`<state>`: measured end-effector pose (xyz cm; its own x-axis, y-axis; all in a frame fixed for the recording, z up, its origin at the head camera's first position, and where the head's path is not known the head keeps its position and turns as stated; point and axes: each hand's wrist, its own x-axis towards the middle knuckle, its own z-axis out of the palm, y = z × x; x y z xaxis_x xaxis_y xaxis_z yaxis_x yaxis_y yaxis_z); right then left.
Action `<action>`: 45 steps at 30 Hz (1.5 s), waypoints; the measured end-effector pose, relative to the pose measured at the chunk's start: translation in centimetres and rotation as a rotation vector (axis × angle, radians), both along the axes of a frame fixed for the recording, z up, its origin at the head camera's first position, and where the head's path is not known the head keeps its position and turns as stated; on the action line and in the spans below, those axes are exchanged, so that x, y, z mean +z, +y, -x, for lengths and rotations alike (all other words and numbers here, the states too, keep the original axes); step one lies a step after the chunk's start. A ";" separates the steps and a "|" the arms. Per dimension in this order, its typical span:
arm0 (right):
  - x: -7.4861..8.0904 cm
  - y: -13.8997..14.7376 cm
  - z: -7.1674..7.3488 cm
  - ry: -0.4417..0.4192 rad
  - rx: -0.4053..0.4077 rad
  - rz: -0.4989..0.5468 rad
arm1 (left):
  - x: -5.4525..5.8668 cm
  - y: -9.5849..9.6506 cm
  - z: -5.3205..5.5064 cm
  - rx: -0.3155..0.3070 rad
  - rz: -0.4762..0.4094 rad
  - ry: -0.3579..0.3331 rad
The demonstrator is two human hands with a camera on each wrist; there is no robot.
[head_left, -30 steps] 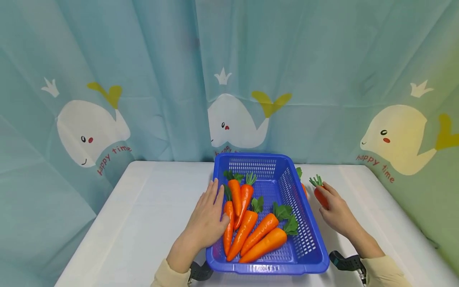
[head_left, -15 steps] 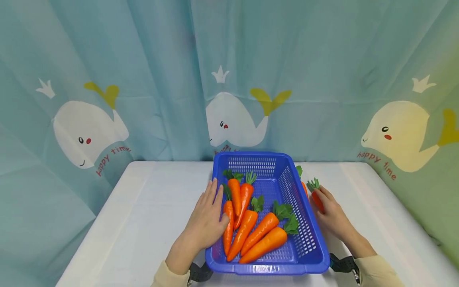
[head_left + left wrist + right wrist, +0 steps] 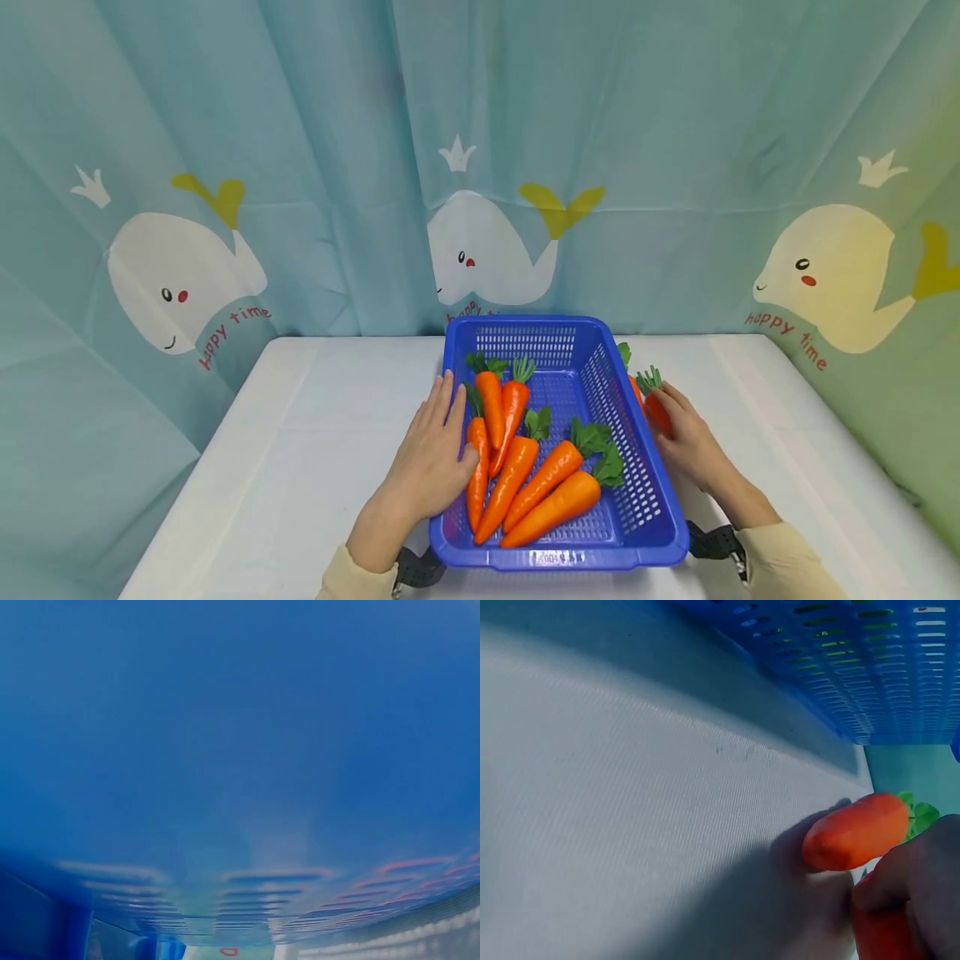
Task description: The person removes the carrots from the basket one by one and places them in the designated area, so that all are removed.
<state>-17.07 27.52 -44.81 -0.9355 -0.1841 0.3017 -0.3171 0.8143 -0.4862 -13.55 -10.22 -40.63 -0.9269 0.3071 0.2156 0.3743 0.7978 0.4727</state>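
Several orange carrots [image 3: 555, 508] with green tops lie in the left and near part of a blue plastic basket [image 3: 558, 558]. On the basket's left rim rests my left hand [image 3: 427, 458], its fingers straight and thumb spread toward the carrots inside. Just outside the right wall, my right hand [image 3: 693, 437] grips a short-topped carrot [image 3: 657, 412] between thumb and fingers. Another carrot [image 3: 862, 829] lies on the table beside it, mostly hidden by the basket wall in the head view. The left wrist view holds only the blurred blue basket wall [image 3: 240, 750].
The basket stands on a white table [image 3: 300, 433]. A blue-green curtain [image 3: 345, 167] with printed whales hangs along the table's back and sides. Dark straps with cameras [image 3: 712, 542] sit on both wrists.
My right hand has moved left with its carrot, closer to the basket's right wall and the other carrot there. The left hand has stayed on the rim.
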 end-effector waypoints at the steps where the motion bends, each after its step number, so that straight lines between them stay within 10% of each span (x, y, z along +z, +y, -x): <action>1: 0.0 0.0 0.1 -0.006 0.000 0.007 | 0.0 0.0 0.0 0.001 0.003 0.000; 15: -0.2 -0.3 1.6 -0.207 -0.007 0.168 | -0.2 0.2 -0.2 -0.005 -0.002 0.004; 31: 8.3 -3.0 1.4 -0.040 -0.041 0.117 | 0.0 -0.1 0.0 -0.004 -0.005 -0.005; 45: 11.7 -5.2 0.5 -0.032 0.014 0.115 | 0.0 -0.1 0.0 -0.006 -0.005 -0.012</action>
<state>-17.54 22.29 -33.12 -0.9427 -0.1631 0.2912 -0.3106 0.7481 -0.5865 -13.58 -10.31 -40.68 -0.9276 0.3116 0.2062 0.3734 0.7930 0.4813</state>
